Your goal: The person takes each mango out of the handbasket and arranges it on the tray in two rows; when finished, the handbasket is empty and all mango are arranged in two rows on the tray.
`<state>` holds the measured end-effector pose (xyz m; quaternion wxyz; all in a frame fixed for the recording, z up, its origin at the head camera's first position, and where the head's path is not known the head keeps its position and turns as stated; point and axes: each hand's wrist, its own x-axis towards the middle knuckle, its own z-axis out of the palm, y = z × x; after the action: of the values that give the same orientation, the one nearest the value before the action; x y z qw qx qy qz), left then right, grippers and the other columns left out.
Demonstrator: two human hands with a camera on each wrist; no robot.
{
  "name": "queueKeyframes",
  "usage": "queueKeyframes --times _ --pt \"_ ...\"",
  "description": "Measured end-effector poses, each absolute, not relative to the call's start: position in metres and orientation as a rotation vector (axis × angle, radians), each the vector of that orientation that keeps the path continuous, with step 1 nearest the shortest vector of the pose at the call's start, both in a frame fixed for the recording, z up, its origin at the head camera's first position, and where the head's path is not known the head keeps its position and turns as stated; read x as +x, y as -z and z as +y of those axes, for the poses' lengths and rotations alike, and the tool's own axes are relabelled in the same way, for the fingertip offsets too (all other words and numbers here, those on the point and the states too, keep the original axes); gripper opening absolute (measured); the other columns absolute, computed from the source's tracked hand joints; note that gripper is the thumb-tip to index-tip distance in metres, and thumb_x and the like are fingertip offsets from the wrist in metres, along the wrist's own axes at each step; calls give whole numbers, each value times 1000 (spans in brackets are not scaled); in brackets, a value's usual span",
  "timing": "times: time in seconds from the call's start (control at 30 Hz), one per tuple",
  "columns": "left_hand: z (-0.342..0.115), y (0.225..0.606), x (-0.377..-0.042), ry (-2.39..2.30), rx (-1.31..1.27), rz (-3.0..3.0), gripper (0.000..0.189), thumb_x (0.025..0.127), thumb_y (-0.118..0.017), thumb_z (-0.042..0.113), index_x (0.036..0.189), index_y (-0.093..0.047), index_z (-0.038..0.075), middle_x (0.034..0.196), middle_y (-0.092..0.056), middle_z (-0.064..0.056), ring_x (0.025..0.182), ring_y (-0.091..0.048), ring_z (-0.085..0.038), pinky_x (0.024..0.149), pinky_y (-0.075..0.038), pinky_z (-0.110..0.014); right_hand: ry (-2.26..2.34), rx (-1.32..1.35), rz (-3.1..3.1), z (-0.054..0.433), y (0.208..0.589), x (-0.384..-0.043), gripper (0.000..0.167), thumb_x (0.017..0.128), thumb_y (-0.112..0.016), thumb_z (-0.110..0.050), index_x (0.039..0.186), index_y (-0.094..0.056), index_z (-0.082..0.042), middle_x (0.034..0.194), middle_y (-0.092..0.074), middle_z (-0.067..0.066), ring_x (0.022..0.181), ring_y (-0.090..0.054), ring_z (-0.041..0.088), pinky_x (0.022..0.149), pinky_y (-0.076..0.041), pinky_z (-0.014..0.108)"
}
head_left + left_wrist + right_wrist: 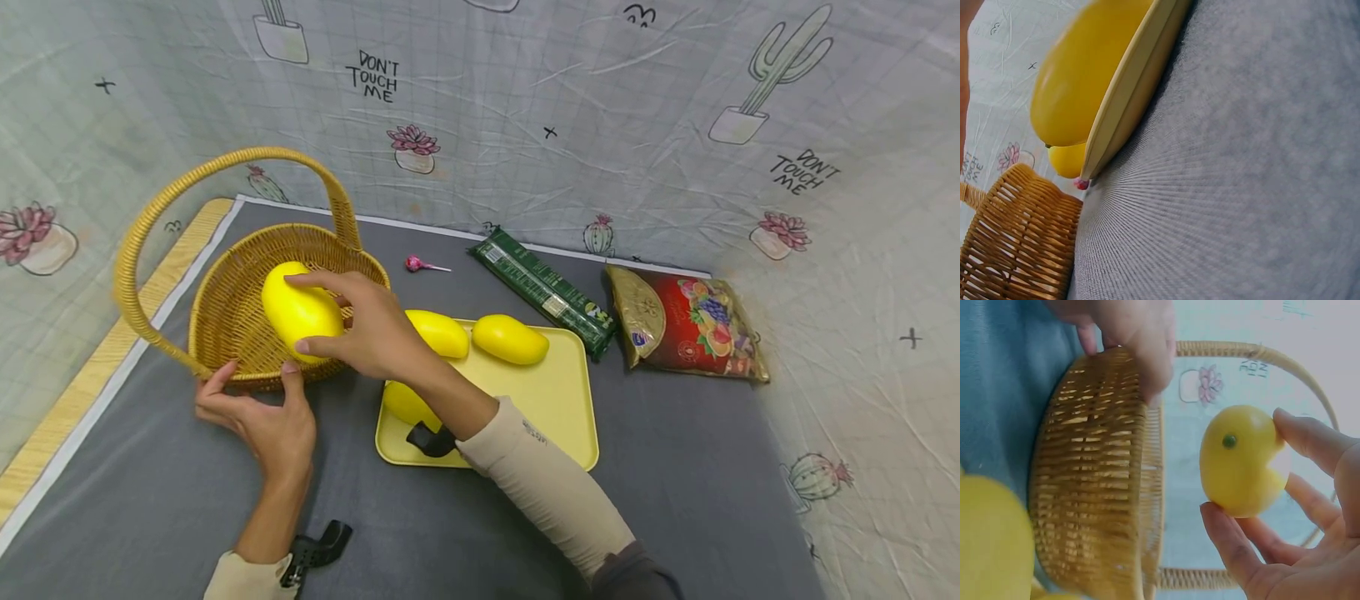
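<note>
My right hand (371,321) grips a yellow mango (298,307) between thumb and fingers, over the wicker basket (240,329). The right wrist view shows this mango (1241,459) from its end with a green stem spot, held above the rim. My left hand (262,417) holds the near rim of the basket with thumb and fingers. In the right wrist view that left hand (1138,337) lies over the rim. The basket's arched handle (225,158) stands up. More mangoes, one (510,339) fully visible, lie on a yellow tray (525,392); my right forearm partly hides the others.
A lollipop (416,263) lies behind the tray, right of the basket. Farther right are a green packet (543,287) and a red and gold bag (690,325). A printed curtain (480,108) hangs behind the grey table cloth (675,467).
</note>
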<state>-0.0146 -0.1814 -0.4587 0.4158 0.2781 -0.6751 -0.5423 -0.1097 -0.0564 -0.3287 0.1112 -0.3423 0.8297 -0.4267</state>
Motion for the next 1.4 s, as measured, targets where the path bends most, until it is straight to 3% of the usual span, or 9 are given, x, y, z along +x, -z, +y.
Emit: queueKeyframes --times 0.2,0.33,0.63,0.87,1.2,1.4 --pt "-183 461 -16 1380 702 -1681 58 95 -75 19 138 -38 6 154 -21 -13 156 -17 -19 125 -15 -38 1313 -1004 2391 -24 330 -103 71 87 -89 -23 151 -60 -29 152 -58 -3 128 -60 17 96 -55 26" --pt "-183 462 -16 1373 706 -1686 58 96 -74 18 138 -38 4 151 -22 -8 156 -17 -19 124 -15 -35 1292 -1004 2382 -1 333 -102 71 88 -89 -22 151 -59 -31 152 -58 -3 130 -57 15 102 -56 33" --pt "-177 450 -14 1369 681 -1676 48 97 -71 17 133 -40 11 146 -24 -4 156 -18 -23 123 -15 -32 1322 -1014 2299 52 344 -98 69 89 -87 -13 150 -61 -33 155 -55 -8 141 -54 17 107 -54 48" --pt "-183 462 -16 1378 696 -1680 52 96 -74 18 135 -39 11 149 -23 -4 156 -17 -17 123 -15 -30 1291 -1007 2326 92 351 -92 70 88 -88 -12 149 -61 -34 158 -53 -13 146 -51 16 107 -55 47" --pt "-184 463 -15 1373 714 -1685 51 97 -73 17 135 -39 10 151 -22 -7 158 -16 -17 125 -15 -31 1228 -961 2386 143 362 -92 70 87 -87 -9 149 -62 -31 160 -52 -6 149 -50 23 107 -54 52" --pt "-184 461 -14 1387 701 -1685 53 97 -73 20 135 -38 8 149 -22 -2 157 -16 -15 123 -16 -31 1153 -935 2399 164 370 -89 70 86 -87 -6 149 -63 -25 157 -56 1 147 -52 30 105 -55 55"
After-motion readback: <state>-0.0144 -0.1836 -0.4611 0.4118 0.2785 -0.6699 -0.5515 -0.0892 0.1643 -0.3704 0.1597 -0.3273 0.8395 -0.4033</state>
